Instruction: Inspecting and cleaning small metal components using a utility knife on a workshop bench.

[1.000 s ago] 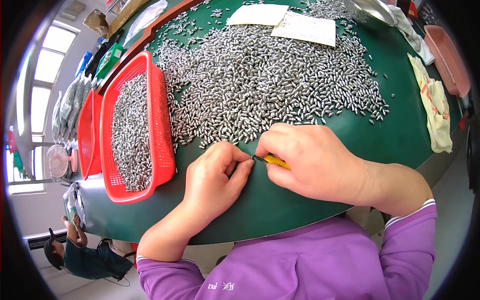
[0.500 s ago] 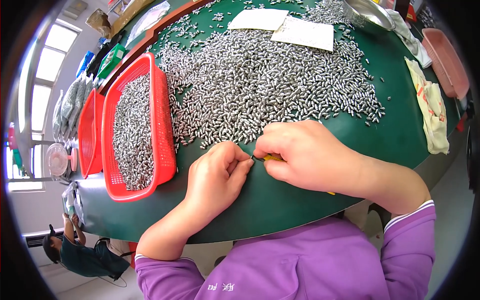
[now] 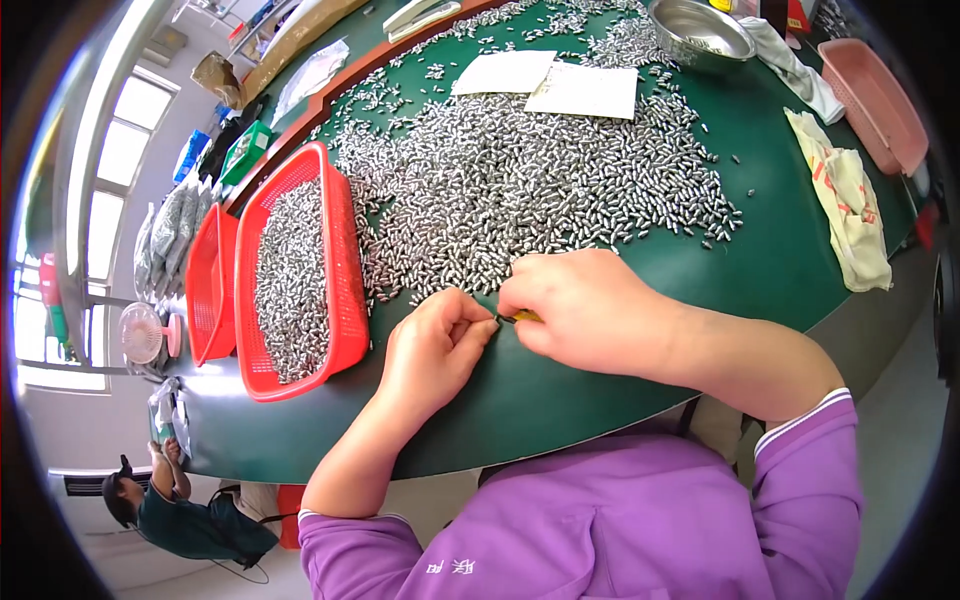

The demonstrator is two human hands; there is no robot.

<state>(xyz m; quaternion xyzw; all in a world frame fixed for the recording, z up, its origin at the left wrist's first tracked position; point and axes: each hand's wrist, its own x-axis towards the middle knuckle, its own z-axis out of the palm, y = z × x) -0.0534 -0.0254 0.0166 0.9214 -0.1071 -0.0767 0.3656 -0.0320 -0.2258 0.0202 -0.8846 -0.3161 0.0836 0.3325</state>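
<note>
My left hand (image 3: pixel 432 345) is closed in a pinch at the near edge of a big pile of small silver metal pieces (image 3: pixel 520 180). Whatever sits between its thumb and forefinger is too small to make out. My right hand (image 3: pixel 590 315) is wrapped round a yellow-handled tool (image 3: pixel 526 316), most of which the fingers hide. Its dark, thin tip points left, almost meeting the left fingertips. Both hands rest low over the green tabletop (image 3: pixel 560 400). To their left stands a red perforated basket (image 3: pixel 350 300) holding many more of the silver pieces.
Another red basket (image 3: pixel 208 300) leans beyond the filled one. Two paper sheets (image 3: pixel 585 90) lie on the pile. At the back right are a metal bowl (image 3: pixel 700 40), a pale cloth (image 3: pixel 845 210) and a pink basket (image 3: pixel 880 110). A person (image 3: pixel 190 510) works at the far left.
The whole view has shifted slightly, so the table appears lower and the baskets farther right. Both hands keep their hold close together; less of the yellow handle shows.
</note>
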